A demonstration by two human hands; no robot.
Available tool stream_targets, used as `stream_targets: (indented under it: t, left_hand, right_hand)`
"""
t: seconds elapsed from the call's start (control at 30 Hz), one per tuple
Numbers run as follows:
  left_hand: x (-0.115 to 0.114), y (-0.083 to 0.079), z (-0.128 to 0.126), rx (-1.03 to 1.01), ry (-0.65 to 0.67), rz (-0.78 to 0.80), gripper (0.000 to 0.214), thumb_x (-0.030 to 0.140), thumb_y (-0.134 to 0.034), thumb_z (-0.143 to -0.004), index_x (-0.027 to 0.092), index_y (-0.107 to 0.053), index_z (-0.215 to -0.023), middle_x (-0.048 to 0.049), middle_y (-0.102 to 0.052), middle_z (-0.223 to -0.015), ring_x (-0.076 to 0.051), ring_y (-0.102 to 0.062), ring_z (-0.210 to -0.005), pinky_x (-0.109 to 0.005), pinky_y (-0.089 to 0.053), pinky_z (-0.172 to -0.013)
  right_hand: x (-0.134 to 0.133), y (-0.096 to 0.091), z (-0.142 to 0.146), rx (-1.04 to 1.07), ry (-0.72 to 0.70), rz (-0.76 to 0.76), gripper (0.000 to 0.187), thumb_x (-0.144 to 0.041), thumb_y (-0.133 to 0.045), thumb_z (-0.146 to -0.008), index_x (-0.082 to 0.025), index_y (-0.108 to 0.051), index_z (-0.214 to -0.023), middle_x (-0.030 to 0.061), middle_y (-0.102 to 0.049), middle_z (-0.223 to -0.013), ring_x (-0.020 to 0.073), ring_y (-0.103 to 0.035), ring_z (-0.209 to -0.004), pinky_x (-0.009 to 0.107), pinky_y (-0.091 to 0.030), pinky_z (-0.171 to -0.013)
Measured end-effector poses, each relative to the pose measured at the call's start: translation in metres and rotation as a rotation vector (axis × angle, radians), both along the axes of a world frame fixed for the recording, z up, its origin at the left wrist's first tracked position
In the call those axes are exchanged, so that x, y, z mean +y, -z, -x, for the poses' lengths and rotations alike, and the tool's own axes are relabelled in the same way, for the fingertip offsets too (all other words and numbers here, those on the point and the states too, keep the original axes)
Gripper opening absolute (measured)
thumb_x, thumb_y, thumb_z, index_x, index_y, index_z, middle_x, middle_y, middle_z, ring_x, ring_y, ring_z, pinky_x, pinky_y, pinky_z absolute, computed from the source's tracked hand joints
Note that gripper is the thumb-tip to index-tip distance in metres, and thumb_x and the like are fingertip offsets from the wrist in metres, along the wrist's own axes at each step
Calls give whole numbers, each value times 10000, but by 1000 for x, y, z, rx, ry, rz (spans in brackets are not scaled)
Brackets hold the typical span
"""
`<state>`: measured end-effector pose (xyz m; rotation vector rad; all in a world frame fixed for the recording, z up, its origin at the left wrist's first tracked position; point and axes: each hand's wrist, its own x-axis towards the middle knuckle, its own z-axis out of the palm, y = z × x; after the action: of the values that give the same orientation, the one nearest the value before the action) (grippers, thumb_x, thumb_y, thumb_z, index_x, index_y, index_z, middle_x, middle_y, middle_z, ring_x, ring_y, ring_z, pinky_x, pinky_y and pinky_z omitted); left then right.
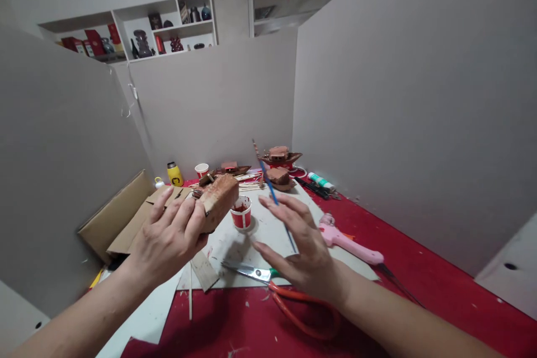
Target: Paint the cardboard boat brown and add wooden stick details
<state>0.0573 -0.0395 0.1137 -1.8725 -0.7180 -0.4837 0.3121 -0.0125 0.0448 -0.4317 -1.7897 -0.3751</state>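
Observation:
My left hand [174, 232] grips a boxy model piece [220, 201], partly coated in reddish-brown paint with paler bare patches; my fingers lie over its near side. Between the fingers of my right hand [300, 240] rests a slim paintbrush [268, 182] with a blue handle, its bristle end pointing up and away; the thumb is spread apart from it. A red and white paper cup [241, 219] with reddish-brown paint inside stands between my hands, just beyond the model piece. Orange-handled scissors [255, 272] lie below my right hand, partly hidden by it.
Small model boats [278, 155] stand at the back, near thin wooden sticks [251, 185]. To the right are a pink glue gun [350, 246] and a white-green tube [321, 180]. Cardboard [121, 212], a yellow bottle [175, 174] and another cup [202, 170] stand left. Grey partitions enclose the red table [222, 319].

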Motion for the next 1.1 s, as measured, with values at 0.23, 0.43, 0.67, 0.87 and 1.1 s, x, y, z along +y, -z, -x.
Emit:
stream_targets:
  t: [0.23, 0.43, 0.67, 0.87, 1.1]
  left_hand:
    - [-8, -12, -34, 90, -34, -7, 288, 227, -558, -860, 81, -631, -1097, -143, -703, -982, -276, -642, -878, -515, -392, -1079]
    - [-18, -19, -52, 107, -79, 23, 263, 150, -508, -879, 85, -627, -1104, -144, -690, -987, -291, -653, -911, -546, -438, -1040]
    - [-19, -23, -56, 101, -93, 29, 284, 100, -490, -882, 88, -643, -1122, -147, -694, -1002, -283, -665, -937, -544, -436, -1060]
    - [-23, -25, -48, 44, 13, 33, 375, 205, -557, -882, 161, -579, -1254, -118, -702, -1168, -276, -654, -1095, -510, -356, -1137]
    - [-45, -4, -22, -458, 424, 226, 546, 79, -632, -800, 239, -514, -1308, -15, -739, -904, -192, -708, -826, -453, -480, -1020]
  right_hand:
    - [9, -10, 24, -173, 103, -112, 734, -220, -608, -882, -154, -242, -1515, 139, -644, -1330, 290, -496, -1324, 552, -350, -1112]
    - [17, -16, 34, -100, 125, -173, 712, -140, -582, -875, -153, -256, -1508, 131, -669, -1295, 266, -551, -1268, 539, -309, -1145]
    - [24, -14, 35, -65, 103, -176, 729, -181, -583, -902, -165, -219, -1534, 135, -678, -1281, 272, -587, -1229, 557, -310, -1144]
    - [30, -16, 32, -12, 73, -216, 751, -195, -618, -886, -228, -232, -1529, 111, -698, -1250, 266, -621, -1188, 569, -337, -1128]
    - [34, -19, 10, 98, 86, -256, 813, -212, -701, -811, -225, -285, -1508, 140, -693, -1220, 316, -616, -1164, 613, -402, -1061]
